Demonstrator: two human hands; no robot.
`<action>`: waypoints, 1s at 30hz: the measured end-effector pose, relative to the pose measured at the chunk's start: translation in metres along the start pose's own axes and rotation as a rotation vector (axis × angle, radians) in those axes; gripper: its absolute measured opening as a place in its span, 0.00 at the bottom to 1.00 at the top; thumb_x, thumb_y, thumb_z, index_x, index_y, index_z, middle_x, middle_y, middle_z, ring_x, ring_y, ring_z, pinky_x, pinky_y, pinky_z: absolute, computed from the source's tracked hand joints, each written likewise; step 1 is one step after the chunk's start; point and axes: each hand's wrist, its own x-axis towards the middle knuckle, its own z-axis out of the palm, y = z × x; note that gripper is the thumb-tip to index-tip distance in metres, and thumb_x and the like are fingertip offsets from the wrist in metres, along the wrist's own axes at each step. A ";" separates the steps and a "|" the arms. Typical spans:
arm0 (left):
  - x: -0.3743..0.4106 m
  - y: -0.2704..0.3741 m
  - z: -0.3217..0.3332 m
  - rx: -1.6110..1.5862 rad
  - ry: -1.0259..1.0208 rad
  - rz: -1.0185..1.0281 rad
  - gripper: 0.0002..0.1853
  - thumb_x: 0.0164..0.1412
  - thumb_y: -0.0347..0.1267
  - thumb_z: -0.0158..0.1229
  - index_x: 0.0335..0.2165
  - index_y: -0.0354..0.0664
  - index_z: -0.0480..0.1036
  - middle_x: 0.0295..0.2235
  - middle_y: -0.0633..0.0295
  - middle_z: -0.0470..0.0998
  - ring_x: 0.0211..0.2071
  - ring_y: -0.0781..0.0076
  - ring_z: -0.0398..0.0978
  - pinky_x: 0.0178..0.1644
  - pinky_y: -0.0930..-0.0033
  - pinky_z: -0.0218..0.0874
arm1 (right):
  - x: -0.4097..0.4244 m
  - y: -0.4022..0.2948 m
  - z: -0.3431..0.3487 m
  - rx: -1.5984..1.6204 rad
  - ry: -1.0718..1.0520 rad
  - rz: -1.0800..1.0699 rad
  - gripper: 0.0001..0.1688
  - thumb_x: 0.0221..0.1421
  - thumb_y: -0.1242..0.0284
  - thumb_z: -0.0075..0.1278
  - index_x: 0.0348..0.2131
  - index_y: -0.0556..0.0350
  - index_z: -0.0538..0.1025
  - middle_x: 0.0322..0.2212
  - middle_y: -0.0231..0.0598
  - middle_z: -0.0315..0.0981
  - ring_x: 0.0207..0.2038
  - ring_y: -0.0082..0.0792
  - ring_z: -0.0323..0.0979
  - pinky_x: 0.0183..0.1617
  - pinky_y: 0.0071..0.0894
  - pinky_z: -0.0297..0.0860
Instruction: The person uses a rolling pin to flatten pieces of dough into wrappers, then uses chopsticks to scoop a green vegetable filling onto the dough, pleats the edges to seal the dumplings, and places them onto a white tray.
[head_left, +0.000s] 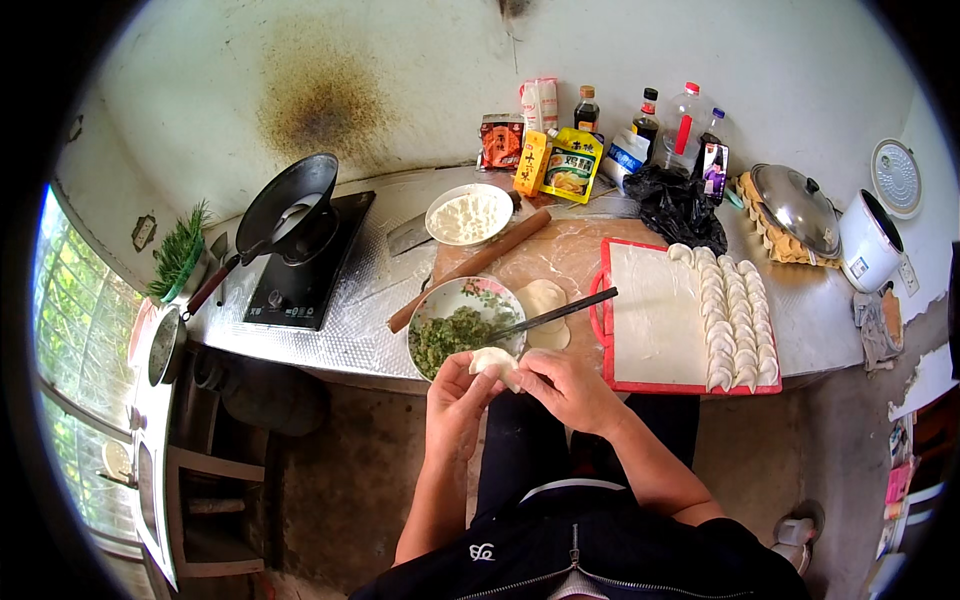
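Note:
My left hand (459, 397) and my right hand (566, 386) both pinch a folded dumpling (495, 363) between thumbs and fingers, over the counter's front edge. Just behind it is a bowl of green filling (457, 334), with dark chopsticks (564, 311) resting across its rim. Flat round dough wrappers (546, 298) lie beside the bowl on a floured wooden board (581, 244). To the right, rows of folded dumplings (739, 322) cover the right part of a red-rimmed tray (652, 322).
A rolling pin (472, 268), a bowl of flour (469, 215) and a cleaver (409, 235) lie behind the filling. A wok (289, 206) sits on an induction cooker (311, 277) at left. Seasoning packets (571, 165), bottles and a black plastic bag (675, 202) stand along the wall.

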 end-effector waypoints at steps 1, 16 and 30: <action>0.000 0.000 0.000 -0.002 0.000 0.002 0.12 0.64 0.23 0.57 0.46 0.37 0.70 0.40 0.59 0.79 0.39 0.75 0.78 0.44 0.74 0.70 | 0.000 -0.002 -0.001 -0.019 0.010 -0.024 0.17 0.65 0.66 0.48 0.29 0.63 0.72 0.25 0.50 0.71 0.29 0.52 0.71 0.33 0.44 0.65; 0.000 0.001 0.004 0.034 0.039 0.017 0.14 0.64 0.23 0.57 0.48 0.34 0.71 0.41 0.60 0.78 0.41 0.75 0.77 0.46 0.75 0.71 | -0.002 0.008 0.003 0.031 0.022 0.040 0.15 0.62 0.67 0.51 0.30 0.63 0.74 0.26 0.49 0.72 0.29 0.51 0.72 0.32 0.42 0.66; -0.009 0.000 0.017 0.701 0.022 0.290 0.13 0.58 0.24 0.64 0.43 0.33 0.76 0.38 0.61 0.80 0.38 0.75 0.77 0.42 0.75 0.68 | -0.003 0.006 0.012 -0.126 0.115 0.019 0.24 0.54 0.75 0.57 0.51 0.57 0.71 0.35 0.48 0.78 0.40 0.50 0.76 0.46 0.40 0.73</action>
